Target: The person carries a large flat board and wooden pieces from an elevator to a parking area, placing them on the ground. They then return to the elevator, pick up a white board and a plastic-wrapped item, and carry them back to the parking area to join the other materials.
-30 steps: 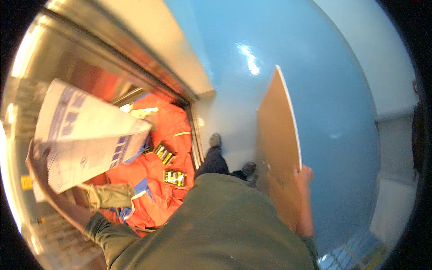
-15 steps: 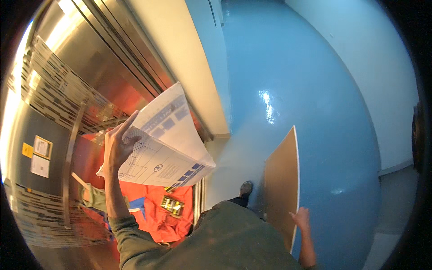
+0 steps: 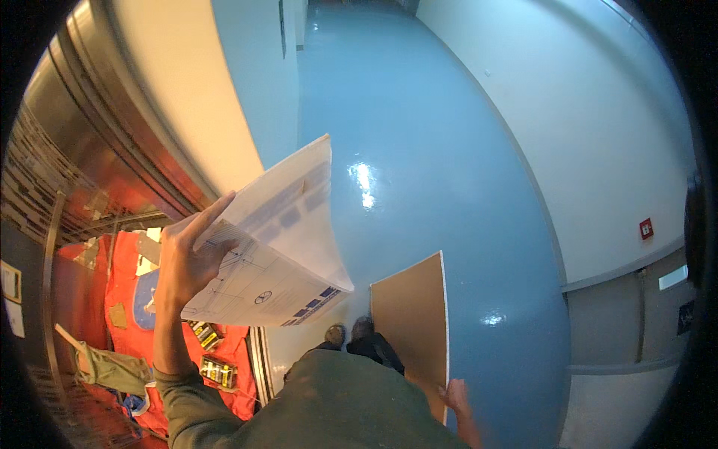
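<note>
A large folded white sheet with blue drawings and print (image 3: 284, 258), paper or thin plastic, is held up at the left of centre. My left hand (image 3: 191, 258) grips its left edge, thumb on the near face and fingers behind. At lower right a flat brown board (image 3: 411, 322) with a white edge stands steeply upright beside my legs. My right hand (image 3: 458, 395) is closed on the board's right edge, low down; the fingers behind it are partly hidden.
At left, past a metal door sill (image 3: 259, 363), a red cloth (image 3: 112, 280) bears yellow-and-black packs (image 3: 218, 371) and an olive cloth bag (image 3: 116, 370). The glossy blue floor (image 3: 434, 179) runs ahead along a white wall (image 3: 598, 135). A grey door (image 3: 606, 322) is at right.
My view has swung right, and I have stepped away from the metal-walled space at left. Both feet now show. The sheet and board stay in my hands; the board's brown face shows more.
</note>
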### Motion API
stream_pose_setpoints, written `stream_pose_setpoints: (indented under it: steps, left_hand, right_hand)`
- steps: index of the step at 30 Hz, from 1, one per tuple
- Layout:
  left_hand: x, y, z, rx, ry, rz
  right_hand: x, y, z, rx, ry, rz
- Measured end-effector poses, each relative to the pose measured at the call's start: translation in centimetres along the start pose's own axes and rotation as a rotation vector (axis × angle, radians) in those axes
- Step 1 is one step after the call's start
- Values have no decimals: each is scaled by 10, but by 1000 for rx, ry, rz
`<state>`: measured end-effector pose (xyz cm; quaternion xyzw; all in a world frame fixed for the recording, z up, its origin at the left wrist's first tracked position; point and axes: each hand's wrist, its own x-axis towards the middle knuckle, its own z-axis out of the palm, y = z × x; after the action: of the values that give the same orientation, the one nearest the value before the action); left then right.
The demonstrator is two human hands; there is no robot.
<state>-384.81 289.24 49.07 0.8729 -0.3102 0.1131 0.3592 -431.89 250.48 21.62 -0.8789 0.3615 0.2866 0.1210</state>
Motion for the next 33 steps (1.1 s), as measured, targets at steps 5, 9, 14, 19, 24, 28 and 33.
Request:
stream_pose_setpoints:
  steps: [5, 9, 14, 19, 24, 28, 33]
  left_hand:
    - [7, 6, -9, -86, 17, 58]
    - [12, 30, -19, -72, -5, 87]
    - [7, 64, -29, -37, 40, 94]
    - [12, 101, -31, -9, 86, 143]
    - [7, 100, -15, 33, 36, 65]
    - [5, 77, 7, 111, 49, 62]
    - [16, 82, 16, 199, 37, -79]
  right_hand:
    - [-45, -6, 40, 29, -45, 13]
    - [-94, 7, 55, 202, 80, 2]
    - [-151, 28, 51, 147, 320, 16]
    - [-177, 74, 57, 299, 346, 60]
    - [-210, 80, 39, 291, 162, 274]
    - [-207, 61, 53, 396, 286, 246]
    - [-193, 86, 104, 370, 154, 459]
